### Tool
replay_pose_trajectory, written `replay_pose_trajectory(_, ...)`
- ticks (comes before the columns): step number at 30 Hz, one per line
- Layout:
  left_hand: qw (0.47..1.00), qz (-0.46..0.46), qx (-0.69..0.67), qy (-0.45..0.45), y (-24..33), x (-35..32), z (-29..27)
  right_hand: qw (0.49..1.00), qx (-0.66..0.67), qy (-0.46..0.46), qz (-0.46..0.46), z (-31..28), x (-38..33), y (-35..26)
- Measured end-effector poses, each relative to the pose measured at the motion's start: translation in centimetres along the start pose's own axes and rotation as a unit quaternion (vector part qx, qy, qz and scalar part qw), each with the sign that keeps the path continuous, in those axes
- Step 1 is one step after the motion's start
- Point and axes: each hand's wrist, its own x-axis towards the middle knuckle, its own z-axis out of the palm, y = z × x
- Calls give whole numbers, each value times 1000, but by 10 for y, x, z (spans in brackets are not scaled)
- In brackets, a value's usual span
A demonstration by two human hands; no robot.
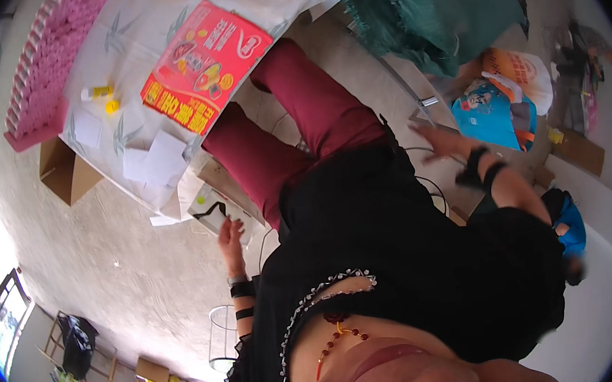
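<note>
Grey floor (124, 249) stretches left of the left hand (232, 235), loosely curled beside a white, black-edged item (212, 218) off the table (139, 21) edge — whether it grips anything, I cannot tell. The right hand (437, 140), blurred, is spread wide — near a patterned blue bag (489, 111).

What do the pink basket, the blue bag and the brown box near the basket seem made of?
Pink basket: probably satiny plastic, from its even color and woven-looking pattern.
Blue bag: smooth plastic or coated fabric; its printed, softly folding surface leaves that open.
Brown box: matte cardboard, most likely, from its plain tan, flat sides.
</note>
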Motion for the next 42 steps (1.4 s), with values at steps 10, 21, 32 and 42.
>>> replay_pose_trajectory(10,940,61,328,-72,-200,-204,2,972,-199,-107,57,53,-13,4)
replay_pose_trajectory(21,974,-69,212,-35,-252,-189,32,949,-288,-113,-67,5,51,-32)
replay_pose_trajectory(32,979,-53,-55,-191,-187,-137,157,930,-350,-87,-77,-51,54,-33)
replay_pose_trajectory(42,952,-205,-134,-181,-211,-282,184,921,-357,-109,-108,-89,68,-32)
